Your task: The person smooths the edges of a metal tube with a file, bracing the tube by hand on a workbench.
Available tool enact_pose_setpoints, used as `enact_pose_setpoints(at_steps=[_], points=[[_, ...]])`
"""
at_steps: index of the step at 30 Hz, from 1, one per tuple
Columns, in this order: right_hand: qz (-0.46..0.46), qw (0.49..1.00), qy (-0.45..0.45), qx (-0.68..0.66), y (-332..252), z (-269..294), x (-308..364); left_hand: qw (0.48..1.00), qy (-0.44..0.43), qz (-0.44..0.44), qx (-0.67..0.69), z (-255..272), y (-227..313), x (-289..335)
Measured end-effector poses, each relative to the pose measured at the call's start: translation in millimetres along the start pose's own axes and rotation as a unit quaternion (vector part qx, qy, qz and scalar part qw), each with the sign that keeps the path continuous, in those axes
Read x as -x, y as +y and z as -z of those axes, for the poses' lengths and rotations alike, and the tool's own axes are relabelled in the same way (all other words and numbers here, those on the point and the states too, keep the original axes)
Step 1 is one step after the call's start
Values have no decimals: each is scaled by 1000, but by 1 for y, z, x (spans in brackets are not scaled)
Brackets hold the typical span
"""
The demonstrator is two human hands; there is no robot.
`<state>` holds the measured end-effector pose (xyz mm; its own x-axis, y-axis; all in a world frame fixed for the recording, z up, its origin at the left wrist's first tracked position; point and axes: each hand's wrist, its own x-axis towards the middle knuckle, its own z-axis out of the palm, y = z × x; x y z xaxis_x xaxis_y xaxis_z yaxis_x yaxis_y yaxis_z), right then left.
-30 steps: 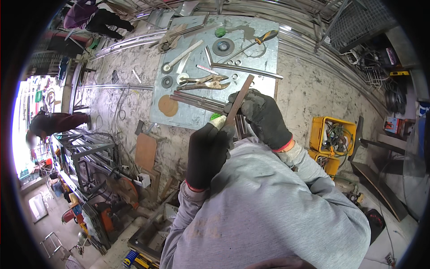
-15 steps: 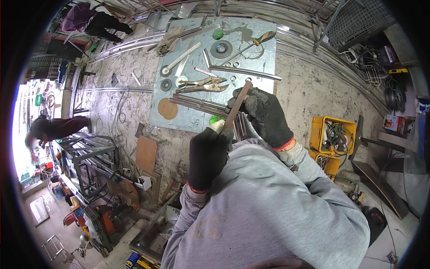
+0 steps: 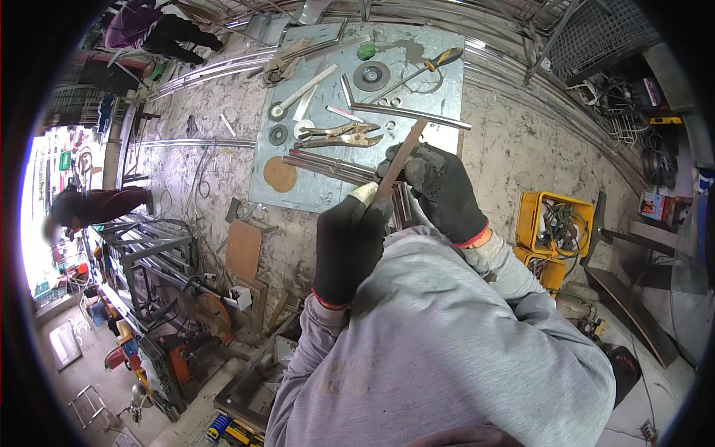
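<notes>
My left hand (image 3: 346, 249), in a black glove with a pale worn thumb, is closed on the lower end of a flat brown strip (image 3: 402, 158). The strip slants up and away to the right. Its middle crosses the fingers of my right hand (image 3: 449, 192), also black-gloved and closed. Whatever those fingers pinch is hidden behind the strip. Several thin metal tubes (image 3: 402, 207) stand below the hands, close to my body. More narrow tubes (image 3: 328, 165) lie on the metal-topped table (image 3: 313, 195) just beyond my left hand. Locking pliers (image 3: 341, 137) lie farther off.
On the table are a screwdriver (image 3: 426, 69), a grinding disc (image 3: 371, 76), a bent metal bar (image 3: 410, 113) and a round brown disc (image 3: 279, 173). Yellow crates (image 3: 527, 223) with cables stand at right. Two people (image 3: 104, 208) are at the left, away from me.
The strip's far end has shifted slightly up and right, and my left hand has turned a little. A green patch by the left thumb is now out of sight. The view has shifted slightly.
</notes>
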<state>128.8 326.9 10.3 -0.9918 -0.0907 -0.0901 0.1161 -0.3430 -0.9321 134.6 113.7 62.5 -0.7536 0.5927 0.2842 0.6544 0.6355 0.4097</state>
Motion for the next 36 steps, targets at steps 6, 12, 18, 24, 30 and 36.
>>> enact_pose_setpoints(at_steps=[6,12,18,24,30,36], points=[[23,985,-29,-168,-10,12,-12,809,-12,457,370,23,29,3],[35,980,-50,-191,-10,-2,-8,916,148,237,289,11,-17,-9],[38,995,-58,-70,-11,-5,-1,832,142,324,427,18,10,-63],[60,994,-57,68,-33,-7,2,841,133,307,425,13,14,-72],[38,998,-44,-21,-20,-7,-3,887,88,272,361,10,8,-67],[48,992,-56,-106,-13,7,-4,996,61,-42,-42,17,-9,-50]])
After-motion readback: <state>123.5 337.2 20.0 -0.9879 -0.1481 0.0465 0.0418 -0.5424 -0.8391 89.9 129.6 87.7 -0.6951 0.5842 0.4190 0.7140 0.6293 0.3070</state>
